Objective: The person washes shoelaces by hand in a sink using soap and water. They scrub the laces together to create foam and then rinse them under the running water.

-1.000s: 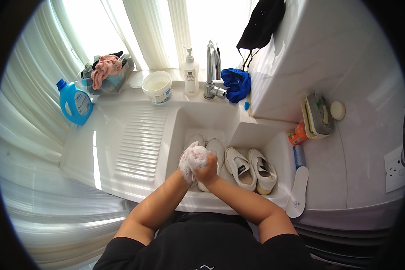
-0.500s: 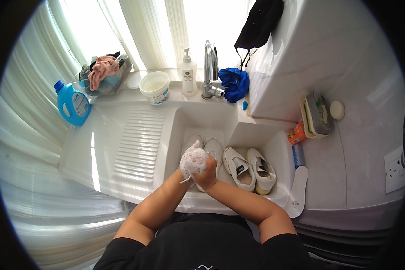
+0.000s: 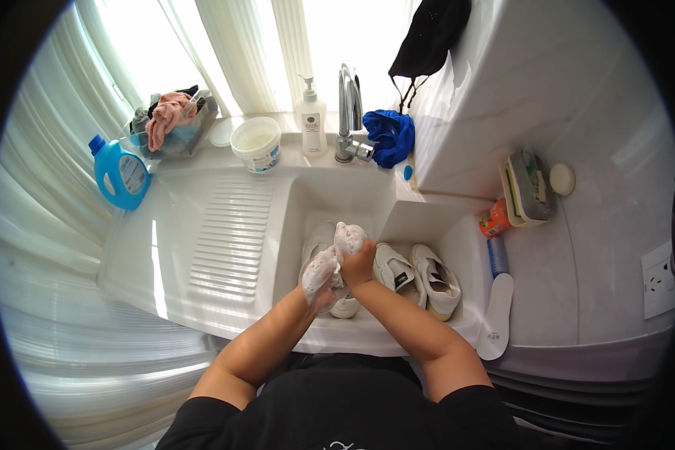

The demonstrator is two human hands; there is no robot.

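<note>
Thick white suds cover my left hand (image 3: 320, 279), its fingers curled in against the other hand. My right hand (image 3: 357, 262) is closed beside it, slightly farther forward, with a clump of foam (image 3: 349, 238) over its fingers. Something white and soapy seems pressed between the two; foam hides what it is. Both hands are over the white sink (image 3: 343, 196). Below them lies a pair of pale shoes, mostly covered by my hands; the left shoe (image 3: 319, 238) shows in part. To the right sit two more off-white shoes, one (image 3: 399, 277) beside the other (image 3: 436, 283).
A ribbed washboard (image 3: 232, 240) is at the left. Behind stand a blue detergent bottle (image 3: 122, 176), white tub (image 3: 256, 144), pump bottle (image 3: 311, 124), faucet (image 3: 345, 112) and blue cloth (image 3: 390, 139). An insole (image 3: 496, 319) and blue-bristled brush (image 3: 497, 257) lie on the right edge.
My hands have shifted from being clasped together to slightly apart, the right one moving forward and to the right. The thin white strand hanging below them is no longer visible.
</note>
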